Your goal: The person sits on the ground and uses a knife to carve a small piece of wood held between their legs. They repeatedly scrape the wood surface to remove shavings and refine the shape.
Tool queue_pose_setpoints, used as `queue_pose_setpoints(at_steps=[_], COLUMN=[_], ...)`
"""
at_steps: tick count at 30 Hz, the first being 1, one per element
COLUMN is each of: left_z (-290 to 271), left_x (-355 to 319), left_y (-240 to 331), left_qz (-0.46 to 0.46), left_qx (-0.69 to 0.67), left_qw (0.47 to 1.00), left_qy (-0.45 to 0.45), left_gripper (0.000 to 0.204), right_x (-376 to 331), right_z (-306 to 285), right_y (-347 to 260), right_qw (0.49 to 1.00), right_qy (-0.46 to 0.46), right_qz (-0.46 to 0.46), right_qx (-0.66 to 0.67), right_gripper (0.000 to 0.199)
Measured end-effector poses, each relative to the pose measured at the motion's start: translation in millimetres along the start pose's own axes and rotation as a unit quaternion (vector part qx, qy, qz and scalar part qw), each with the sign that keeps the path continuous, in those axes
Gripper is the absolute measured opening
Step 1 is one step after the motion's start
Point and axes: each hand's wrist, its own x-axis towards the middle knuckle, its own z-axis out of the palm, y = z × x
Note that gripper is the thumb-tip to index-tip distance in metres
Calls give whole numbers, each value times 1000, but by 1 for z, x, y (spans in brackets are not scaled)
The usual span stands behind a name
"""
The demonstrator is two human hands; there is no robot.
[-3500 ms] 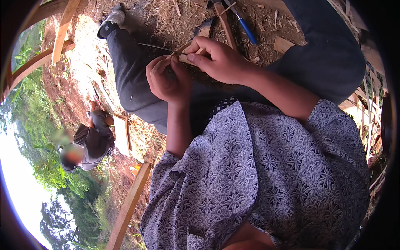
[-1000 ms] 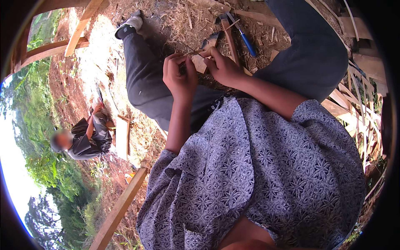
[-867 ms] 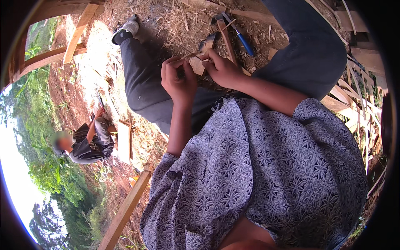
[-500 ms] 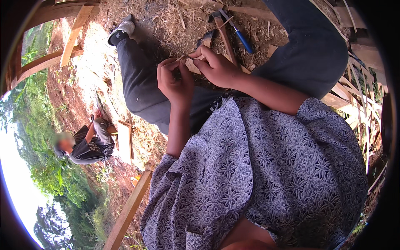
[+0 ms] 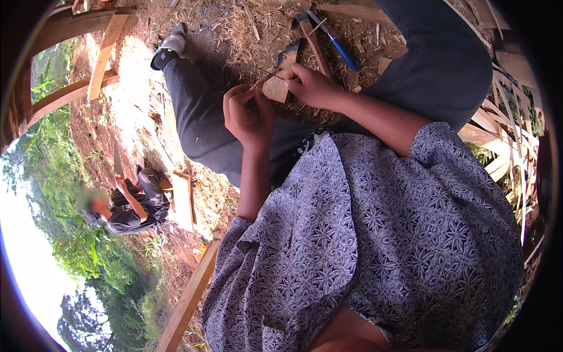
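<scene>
Person (image 5: 363,193) in a patterned grey-violet shirt is sitting on the ground, seen from the head camera, with legs in dark trousers (image 5: 205,129) spreading apart and bending at the knees. Both bare hands are working close together, between the legs. The left hand (image 5: 248,114) is pinching a slim pale strip (image 5: 263,81) between thumb and forefinger, its other fingers curling loosely. The right hand (image 5: 314,88) is closing its fingertips on the near end of a thin dark rod (image 5: 268,73), which is slanting away to the upper left, above the left fingertips. Whether strip and rod are touching is too small to tell.

Between and just beyond the hands, a pale wooden piece (image 5: 277,89) is showing, darkening toward its far end. Farther off, a tool with a wooden handle (image 5: 316,50) and a dark head is lying on the soil (image 5: 234,35) among scattered shavings; beside it, a slim tool with a blue handle (image 5: 343,54) is lying at a slant. Long pale wood strips (image 5: 513,146) are heaping up past the right knee. At the far left, a co-worker (image 5: 138,214) in dark clothes is crouching near a pale board (image 5: 183,199), well apart from these hands.
</scene>
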Motion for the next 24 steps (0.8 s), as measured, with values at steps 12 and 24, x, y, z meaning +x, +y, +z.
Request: queue_pose_setpoints(at_steps=[12, 24], left_z=[-4, -5], left_x=[-10, -11], left_y=[-3, -2], left_qz=[-1, -13], left_qx=[-6, 6], left_qw=[1000, 1000], left_qy=[-3, -2], left_gripper=[14, 17], right_x=[-14, 2], right_z=[4, 9], right_y=[-34, 7], right_qw=[989, 996], right_qy=[-16, -28], right_qz=[-97, -56], right_qx=[110, 71], right_gripper=[26, 28])
